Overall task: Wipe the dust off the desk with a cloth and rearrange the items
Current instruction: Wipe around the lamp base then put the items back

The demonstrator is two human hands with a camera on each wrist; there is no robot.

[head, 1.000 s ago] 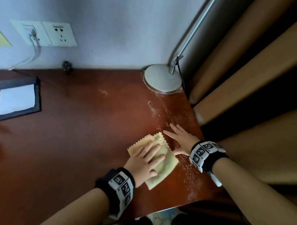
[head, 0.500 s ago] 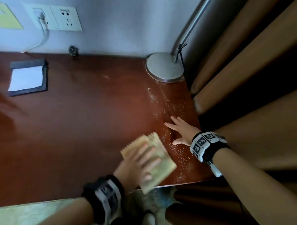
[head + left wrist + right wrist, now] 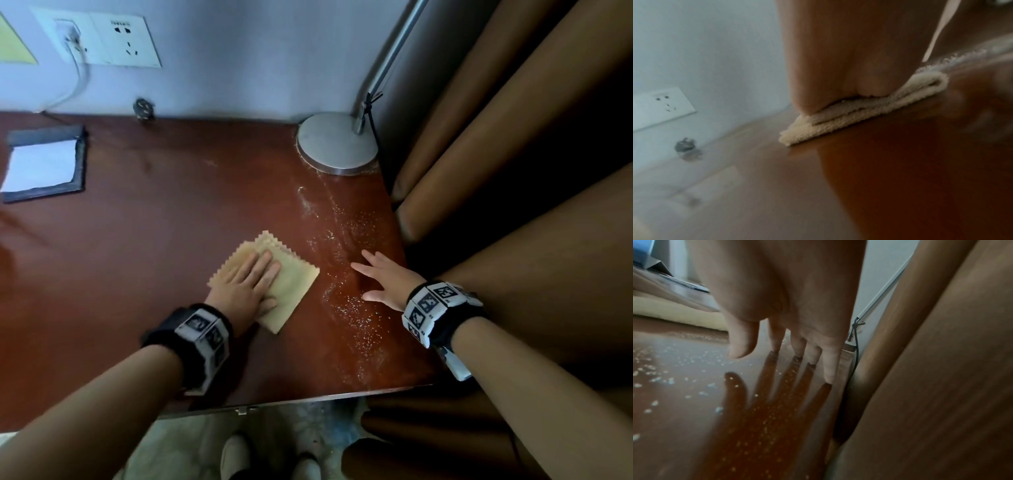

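A folded yellow cloth (image 3: 291, 277) with zigzag edges lies on the reddish-brown desk (image 3: 154, 240). My left hand (image 3: 246, 281) presses flat on it with straight fingers; the left wrist view shows the palm (image 3: 838, 65) bearing down on the folded cloth (image 3: 849, 116). My right hand (image 3: 383, 277) rests beside it near the desk's right edge, fingers spread and straight, fingertips (image 3: 830, 373) touching the wood. White dust specks (image 3: 346, 301) are strewn between the cloth and the right hand and run back toward the lamp.
A round metal lamp base (image 3: 337, 144) with a slanted pole stands at the back right corner. A dark-framed white pad (image 3: 42, 164) lies at the far left. Wall sockets (image 3: 113, 41) and a small plug (image 3: 144, 108) are behind. Brown curtains (image 3: 513, 154) hang right of the desk.
My left hand has slid the cloth away from the desk's front edge, back toward the middle. The right hand stays near the right edge.
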